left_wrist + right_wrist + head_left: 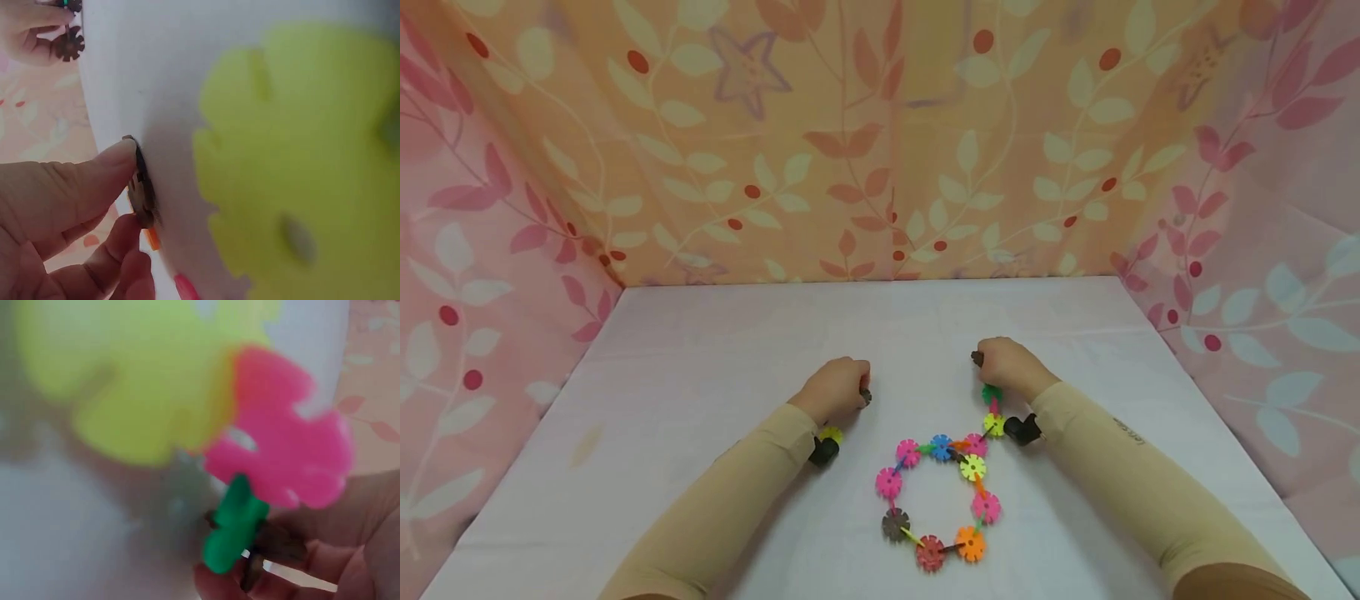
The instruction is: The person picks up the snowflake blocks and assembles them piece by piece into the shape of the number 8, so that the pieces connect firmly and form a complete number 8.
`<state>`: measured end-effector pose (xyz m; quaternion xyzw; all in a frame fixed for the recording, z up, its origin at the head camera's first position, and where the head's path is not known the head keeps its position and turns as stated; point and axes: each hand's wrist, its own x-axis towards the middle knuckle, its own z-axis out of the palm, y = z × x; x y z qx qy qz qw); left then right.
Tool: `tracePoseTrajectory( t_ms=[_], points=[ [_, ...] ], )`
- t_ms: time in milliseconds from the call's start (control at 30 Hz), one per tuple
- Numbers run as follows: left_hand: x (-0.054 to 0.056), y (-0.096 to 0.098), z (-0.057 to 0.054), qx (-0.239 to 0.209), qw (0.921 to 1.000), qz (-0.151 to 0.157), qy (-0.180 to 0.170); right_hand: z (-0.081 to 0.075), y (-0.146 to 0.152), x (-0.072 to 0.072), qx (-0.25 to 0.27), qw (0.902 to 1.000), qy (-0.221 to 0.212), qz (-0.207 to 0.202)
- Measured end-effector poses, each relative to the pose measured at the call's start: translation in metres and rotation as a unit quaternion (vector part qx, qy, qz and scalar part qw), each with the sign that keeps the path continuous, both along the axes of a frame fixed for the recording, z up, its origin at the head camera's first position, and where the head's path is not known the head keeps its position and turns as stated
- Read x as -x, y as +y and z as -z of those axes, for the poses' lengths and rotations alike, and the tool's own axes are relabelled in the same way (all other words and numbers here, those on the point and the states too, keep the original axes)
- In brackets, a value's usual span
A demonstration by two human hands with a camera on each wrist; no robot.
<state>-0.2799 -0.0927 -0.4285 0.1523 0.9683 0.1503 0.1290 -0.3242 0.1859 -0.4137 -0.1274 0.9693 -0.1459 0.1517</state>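
Observation:
My left hand point(835, 390) pinches a dark brown notched snowflake disc point(142, 190) between thumb and fingertips. An orange piece point(152, 239) and a pink tip point(185, 287) show just below it, and a yellow snowflake disc point(300, 162) fills the near side of the left wrist view. To the right, my right hand point(1011, 367) grips dark brown discs point(281, 542) at the upper end of a chain. A green disc point(228, 531), a pink disc point(281, 437) and a yellow disc point(994, 425) follow below its fingers.
A ring of linked snowflake discs, including a red one point(930, 553), an orange one point(971, 544) and a blue one point(942, 447), lies on the white table point(715, 333) between the forearms. Patterned cloth point(880, 150) borders the back and sides.

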Motion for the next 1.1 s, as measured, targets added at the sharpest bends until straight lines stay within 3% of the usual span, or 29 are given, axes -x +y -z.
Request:
tracePoseTrajectory(
  t_ms=[100,233,333,433,533,633,733,800,933,1100],
  points=[
    [0.000,-0.001,0.000,-0.002,1.0000,-0.005,-0.002,0.000,0.000,-0.003,0.017,0.9994,-0.028,-0.007],
    [-0.001,-0.001,0.001,-0.032,0.9994,-0.010,0.008,0.003,-0.001,-0.005,0.051,0.9971,-0.030,-0.047],
    [0.002,0.005,0.002,-0.086,0.9960,-0.023,0.013,0.007,-0.004,-0.003,0.076,0.9950,-0.027,-0.059],
    [0.006,0.014,0.000,-0.159,0.9859,-0.049,-0.018,0.007,-0.008,-0.001,0.089,0.9936,-0.004,-0.070],
    [0.012,0.024,-0.003,-0.251,0.9608,-0.085,-0.081,0.004,-0.015,-0.002,0.099,0.9919,0.014,-0.078],
    [0.018,0.031,-0.002,-0.351,0.9164,-0.132,-0.140,0.002,-0.022,-0.002,0.105,0.9895,0.032,-0.093],
    [0.022,0.035,0.000,-0.423,0.8743,-0.172,-0.165,0.003,-0.027,-0.002,0.109,0.9850,0.064,-0.117],
    [0.024,0.037,0.000,-0.452,0.8546,-0.190,-0.171,0.003,-0.030,-0.001,0.116,0.9813,0.082,-0.130],
    [0.026,0.040,-0.001,-0.479,0.8363,-0.203,-0.173,0.001,-0.035,-0.002,0.137,0.9759,0.098,-0.139],
    [0.027,0.043,-0.002,-0.497,0.8218,-0.213,-0.180,-0.002,-0.040,-0.003,0.149,0.9705,0.117,-0.150]
  ],
)
